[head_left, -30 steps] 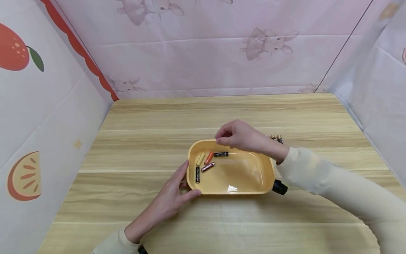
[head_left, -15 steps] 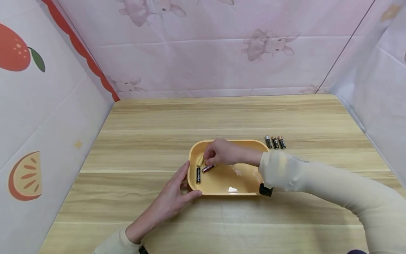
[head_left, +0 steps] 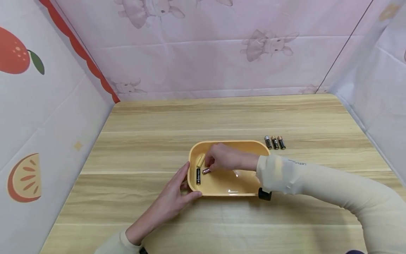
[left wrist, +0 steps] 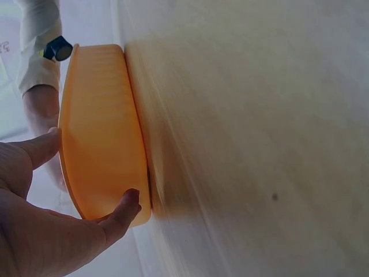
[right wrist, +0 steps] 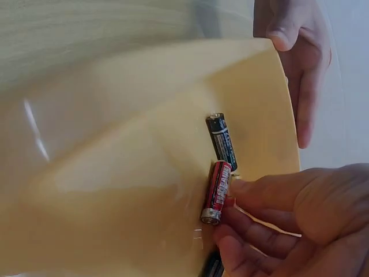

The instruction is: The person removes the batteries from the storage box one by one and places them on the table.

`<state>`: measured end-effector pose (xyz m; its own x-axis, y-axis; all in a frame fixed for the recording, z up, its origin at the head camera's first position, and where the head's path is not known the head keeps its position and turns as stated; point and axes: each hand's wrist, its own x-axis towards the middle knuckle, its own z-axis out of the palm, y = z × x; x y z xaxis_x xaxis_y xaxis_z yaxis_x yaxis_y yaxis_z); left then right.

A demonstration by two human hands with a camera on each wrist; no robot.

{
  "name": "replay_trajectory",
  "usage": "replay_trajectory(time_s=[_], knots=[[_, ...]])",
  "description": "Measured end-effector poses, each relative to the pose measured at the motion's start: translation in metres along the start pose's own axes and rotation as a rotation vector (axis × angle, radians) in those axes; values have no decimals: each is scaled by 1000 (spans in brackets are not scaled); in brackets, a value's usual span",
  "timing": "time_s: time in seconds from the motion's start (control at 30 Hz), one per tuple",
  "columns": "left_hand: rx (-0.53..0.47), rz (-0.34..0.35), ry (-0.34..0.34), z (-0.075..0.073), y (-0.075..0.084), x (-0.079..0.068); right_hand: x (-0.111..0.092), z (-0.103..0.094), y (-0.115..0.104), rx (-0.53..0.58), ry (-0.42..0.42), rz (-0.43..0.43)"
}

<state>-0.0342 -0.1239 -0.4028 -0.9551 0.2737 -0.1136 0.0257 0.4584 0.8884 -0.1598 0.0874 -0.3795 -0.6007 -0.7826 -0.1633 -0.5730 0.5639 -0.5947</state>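
Yellow tray (head_left: 222, 185): It is placed on the wood-patterned table (head_left: 152, 141), with one long side turned to the person.
Left hand (head_left: 173, 194): By this hand the near left corner of the tray is gripped; the thumb is laid at the near rim, and the fingers are set against the outside of the left end wall.
Right hand (head_left: 222, 157): It is lowered into the left half of the tray, with thumb and fingers bent toward each other. Whether something is pinched between them cannot be told.
Red battery (right wrist: 216, 193): It is lying on the tray floor, just beside the thumb tip of the right hand.
Black battery (head_left: 198, 176): It is laid along the left end wall, inside the tray.
Yellow battery (head_left: 201, 160): It is seen in the far left corner of the tray, slightly slanted.
Second black battery (right wrist: 213, 264): It is mostly covered by the fingers of the right hand.
Three dark batteries (head_left: 275, 143): They are arranged side by side on the table, beyond the far right corner of the tray.
Backdrop (head_left: 203, 67): It is pink, and rabbits are printed on it.
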Motion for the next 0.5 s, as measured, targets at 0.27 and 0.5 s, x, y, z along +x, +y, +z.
replay_trajectory(time_s=[0.27,0.5], knots=[[25,-6,9,0,1,0,-1,10,-3,-48,-18,44],[19,-4,10,0,0,0,-3,15,-10,-101,-13,125]])
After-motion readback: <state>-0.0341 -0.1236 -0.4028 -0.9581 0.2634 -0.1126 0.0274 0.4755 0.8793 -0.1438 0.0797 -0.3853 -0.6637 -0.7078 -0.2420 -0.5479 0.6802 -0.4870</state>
